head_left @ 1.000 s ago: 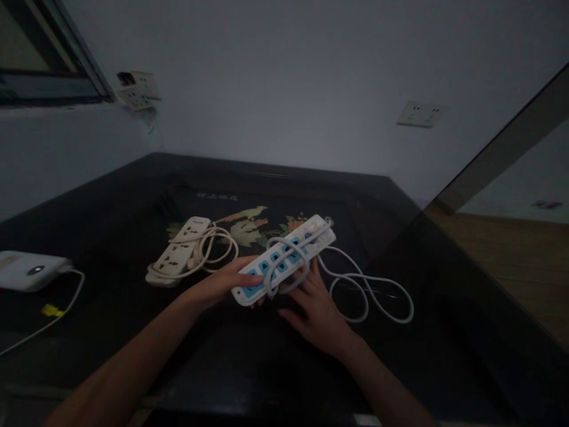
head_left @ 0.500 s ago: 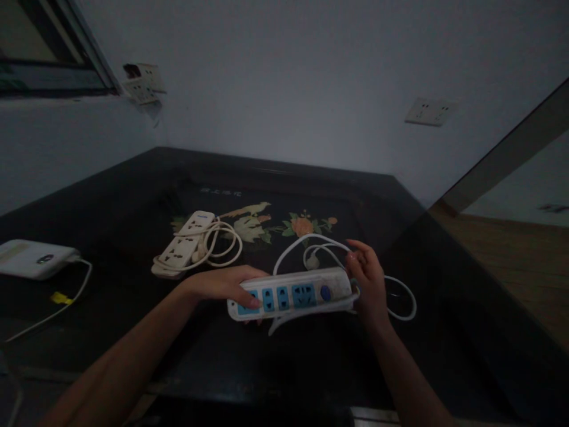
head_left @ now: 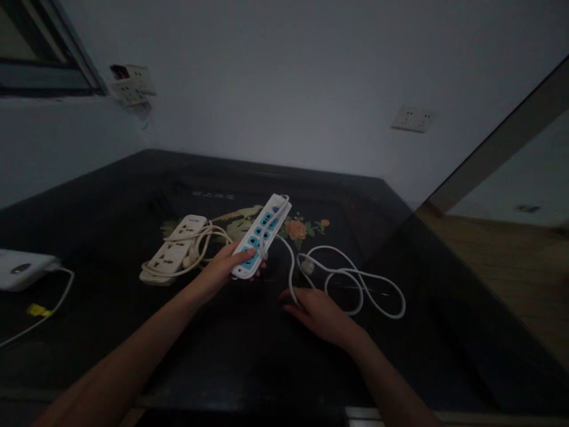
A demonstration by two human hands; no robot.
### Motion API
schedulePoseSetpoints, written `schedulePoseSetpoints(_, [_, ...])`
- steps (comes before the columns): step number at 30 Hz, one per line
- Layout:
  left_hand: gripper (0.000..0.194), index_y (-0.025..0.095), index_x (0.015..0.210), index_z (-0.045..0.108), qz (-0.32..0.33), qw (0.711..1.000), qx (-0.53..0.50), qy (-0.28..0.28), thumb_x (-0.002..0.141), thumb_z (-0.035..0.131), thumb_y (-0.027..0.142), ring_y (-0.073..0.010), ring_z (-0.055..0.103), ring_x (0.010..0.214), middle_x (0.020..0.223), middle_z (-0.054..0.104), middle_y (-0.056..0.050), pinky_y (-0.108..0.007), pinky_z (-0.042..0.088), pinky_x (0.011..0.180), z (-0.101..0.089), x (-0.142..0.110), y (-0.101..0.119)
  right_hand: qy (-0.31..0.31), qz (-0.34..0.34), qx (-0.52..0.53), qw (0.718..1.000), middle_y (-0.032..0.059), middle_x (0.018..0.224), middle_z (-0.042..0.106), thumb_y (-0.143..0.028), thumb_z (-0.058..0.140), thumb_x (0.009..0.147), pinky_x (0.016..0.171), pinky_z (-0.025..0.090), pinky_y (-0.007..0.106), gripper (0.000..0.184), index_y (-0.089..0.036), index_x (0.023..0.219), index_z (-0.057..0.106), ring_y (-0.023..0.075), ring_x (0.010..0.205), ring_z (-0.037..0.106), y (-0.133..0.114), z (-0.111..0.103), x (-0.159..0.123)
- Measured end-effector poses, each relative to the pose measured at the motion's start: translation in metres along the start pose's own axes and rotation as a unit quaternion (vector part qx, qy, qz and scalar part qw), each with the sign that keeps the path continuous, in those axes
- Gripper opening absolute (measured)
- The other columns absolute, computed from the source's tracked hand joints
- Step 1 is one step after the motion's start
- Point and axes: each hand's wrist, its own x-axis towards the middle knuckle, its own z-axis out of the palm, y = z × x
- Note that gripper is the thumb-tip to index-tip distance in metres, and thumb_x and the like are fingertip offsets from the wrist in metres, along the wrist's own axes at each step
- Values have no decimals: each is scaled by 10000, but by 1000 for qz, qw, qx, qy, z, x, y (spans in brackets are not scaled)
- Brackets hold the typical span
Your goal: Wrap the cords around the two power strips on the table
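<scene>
My left hand (head_left: pixel 233 261) grips the near end of a white power strip (head_left: pixel 255 228) with blue sockets, thumb on its face. The strip is tilted, its far end pointing up and right. Its white cord (head_left: pixel 291 267) lies across the sockets, then runs down to my right hand (head_left: pixel 317 311), whose fingers are closed round it. More of the cord lies in loops on the table to the right, beside a plug (head_left: pixel 307 265). Left of my left hand a second, cream power strip (head_left: pixel 171 252) rests with its cord bundled over it.
The dark table (head_left: pixel 249 356) has a painted bird and flowers (head_left: pixel 296 230). A white device (head_left: pixel 24 268) with a cable and a yellow tag (head_left: pixel 39 310) lies at the left. Wall sockets (head_left: pixel 413 118) are at the back right, more sockets (head_left: pixel 133 86) at the back left.
The power strip has swung from nearly level to steeply slanted, with cord now across its face. My right hand has left the strip's right end and moved down and left, onto the cord.
</scene>
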Motion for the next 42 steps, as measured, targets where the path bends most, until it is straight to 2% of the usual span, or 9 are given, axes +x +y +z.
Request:
schedulePoseSetpoints(4, [532,97,1158,486,-3,999,19,27,755,651,403,-166,630,577,785,685,-91,-238,492,472,0,6,-8,-15,-15,-56,998,59,988,688,-313,520,903,769,471,287,184,-193,1005,617,192,886,647,-4,2,-1])
schedulePoseSetpoints(9, [488,118,1147,480,12,999,31,9,778,638,394,-156,632,602,833,688,-97,-234,499,508,0,5,-10,11,-30,-143,989,80,873,673,-540,549,826,683,462,294,391,-163,871,642,214,813,625,-8,-5,-2])
schedulePoseSetpoints(13, [475,135,1163,457,25,998,52,-34,806,610,409,-162,638,639,872,685,-99,-238,503,537,-1,1,-8,177,-10,-144,974,78,892,663,-431,485,905,739,448,300,306,-177,883,654,199,860,601,11,-35,-12])
schedulePoseSetpoints(16, [496,125,1170,453,26,996,72,-51,803,610,419,-165,641,635,865,683,-101,-242,500,554,-2,-1,-6,326,148,-136,924,79,875,657,-397,448,918,733,454,314,299,-178,889,650,199,820,604,47,-61,-34])
schedulePoseSetpoints(21, [579,123,1234,423,10,994,92,-58,789,619,437,-179,649,632,846,689,-94,-254,498,559,-2,-4,-1,188,406,-194,873,195,1159,590,-536,652,714,787,461,445,668,-171,1264,551,361,1023,576,99,-69,-78])
schedulePoseSetpoints(24, [605,119,1233,426,6,994,95,-59,768,635,446,-182,646,623,831,693,-91,-252,489,545,-1,-4,1,182,393,-176,884,192,1287,520,-555,623,726,862,442,471,760,-211,1376,431,360,1111,547,105,-57,-86])
schedulePoseSetpoints(29, [568,127,1201,454,1,993,97,-70,766,639,441,-178,647,631,845,695,-83,-265,502,568,0,-3,-1,262,357,-154,884,162,1314,517,-511,384,889,945,410,463,570,-210,1371,423,311,1211,489,92,-42,-81])
schedulePoseSetpoints(35, [569,125,1227,461,11,991,102,-81,771,635,418,-176,652,646,888,697,-96,-269,504,584,3,-4,-1,288,429,-208,830,202,1493,256,-614,522,772,883,413,564,775,-225,1416,339,459,1313,294,74,-25,-77])
schedulePoseSetpoints(42, [559,121,1241,464,23,990,93,-99,781,619,400,-178,651,636,878,700,-102,-270,499,572,5,-8,2,299,450,-240,807,215,1139,592,-278,505,825,888,424,426,547,-65,1325,446,325,1059,563,105,-35,-97])
